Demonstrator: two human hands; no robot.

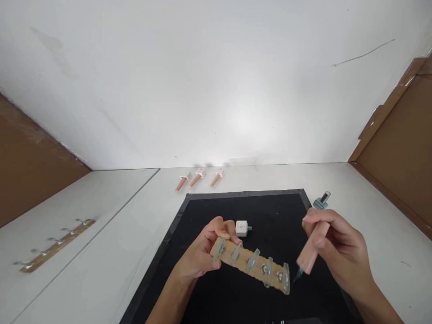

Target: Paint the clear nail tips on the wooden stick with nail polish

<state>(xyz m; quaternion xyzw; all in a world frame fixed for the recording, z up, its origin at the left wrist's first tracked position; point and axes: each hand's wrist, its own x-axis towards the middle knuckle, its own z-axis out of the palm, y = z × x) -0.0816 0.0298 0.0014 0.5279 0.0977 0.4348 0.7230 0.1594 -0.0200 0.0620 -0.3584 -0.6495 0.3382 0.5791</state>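
My left hand is closed on one end of a wooden strip. Several translucent greenish false nail tips stand along the strip, with round metal pieces at some of their bases. Between the fingers and thumb of my right hand is a nail polish brush by its pink cap. Its dark bristle end points down and left, apart from the nail tip at the strip's right end. A white square polish bottle with a green neck lies uncapped just beyond my left hand.
Under my hands lies a black mat on a white table. Three pink-capped polish bottles lie at the back. Another wooden strip with small metal stands is at the left. A teal piece with a dark cylinder rests near the mat's right corner.
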